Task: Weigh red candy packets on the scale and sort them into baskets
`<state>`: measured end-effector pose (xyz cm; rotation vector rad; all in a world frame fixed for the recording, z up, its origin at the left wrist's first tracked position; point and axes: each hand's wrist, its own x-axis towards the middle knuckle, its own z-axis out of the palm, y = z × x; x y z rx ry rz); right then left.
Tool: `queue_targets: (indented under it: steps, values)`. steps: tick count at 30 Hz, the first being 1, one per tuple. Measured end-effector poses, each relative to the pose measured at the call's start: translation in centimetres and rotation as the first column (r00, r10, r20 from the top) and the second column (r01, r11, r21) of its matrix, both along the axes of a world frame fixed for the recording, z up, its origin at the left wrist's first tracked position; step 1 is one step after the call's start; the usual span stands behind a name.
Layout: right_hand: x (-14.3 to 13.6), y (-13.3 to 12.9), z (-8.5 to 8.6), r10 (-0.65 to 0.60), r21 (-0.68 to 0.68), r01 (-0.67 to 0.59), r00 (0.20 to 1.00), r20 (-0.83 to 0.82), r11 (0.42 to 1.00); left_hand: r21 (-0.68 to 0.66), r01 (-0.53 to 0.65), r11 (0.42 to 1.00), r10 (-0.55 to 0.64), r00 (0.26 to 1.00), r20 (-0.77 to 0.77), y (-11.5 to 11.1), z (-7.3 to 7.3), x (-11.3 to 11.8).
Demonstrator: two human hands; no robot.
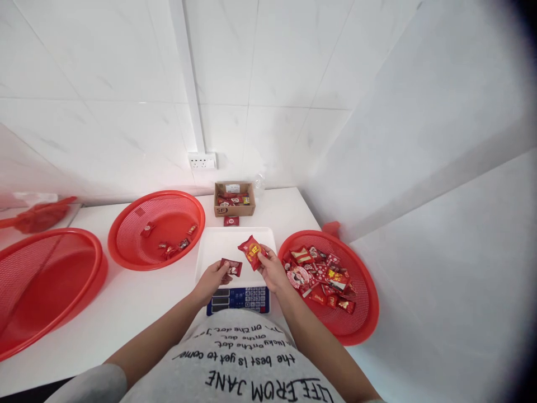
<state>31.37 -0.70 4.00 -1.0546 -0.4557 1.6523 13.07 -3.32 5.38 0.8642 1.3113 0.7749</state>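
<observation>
Dark-red packet [232, 267] in left hand [212, 280], long axis roughly crosswise.

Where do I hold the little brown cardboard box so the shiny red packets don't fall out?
Grip the box by its left and right walls, one hand each, probably from above: it stands upright and open-topped, with packets lying inside, so keep it level.

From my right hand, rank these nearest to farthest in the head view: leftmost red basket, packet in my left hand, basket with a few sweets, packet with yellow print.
1. Packet with yellow print: in your right hand.
2. Dark red packet: left, in your left hand.
3. Basket with a few sweets: farther left.
4. Leftmost red basket: left edge.
</observation>
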Motion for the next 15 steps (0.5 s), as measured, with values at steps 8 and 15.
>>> queue_targets:
  steps: [8,15]
  values:
    - [2.9,0.5,-0.6,0.009,0.107,-0.094,0.792,0.611,0.990,0.015,-0.126,0.992,0.126,0.982,-0.139,0.5,0.3,-0.2]
    - [10.4,-1.5,-5.2,0.061,-0.039,-0.197,0.108,0.992,0.980,0.033,-0.044,0.998,0.052,0.962,-0.268,-0.1,-0.5,-1.9]
